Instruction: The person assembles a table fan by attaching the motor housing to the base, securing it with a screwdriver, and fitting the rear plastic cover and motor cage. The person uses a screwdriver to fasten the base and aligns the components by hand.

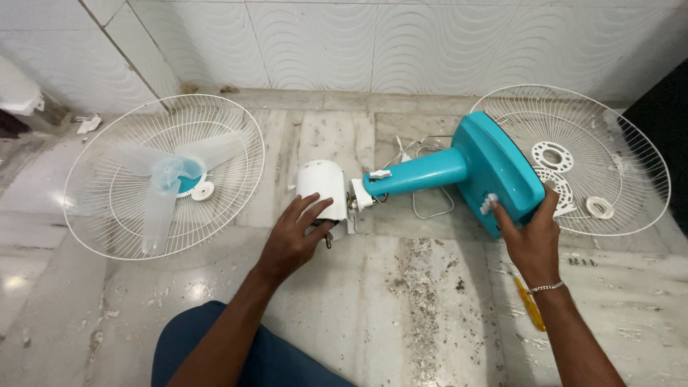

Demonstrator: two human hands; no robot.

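Teal fan body (459, 172) lies on its side across the middle of the frame, on the marble floor (401, 308), its neck pointing left toward a white motor housing (322, 188). Left hand (290, 240) rests on the lower edge of that housing, fingers spread over it rather than clenched. Right hand (534, 240) grips the lower right edge of the teal base, thumb by the white buttons. Front grille with the translucent blade (161, 175) lies at left, well apart. Rear grille (609, 154) lies at upper right, touching the base. A yellow screwdriver (529, 304) lies beside the right wrist. Open floor fills the lower centre.
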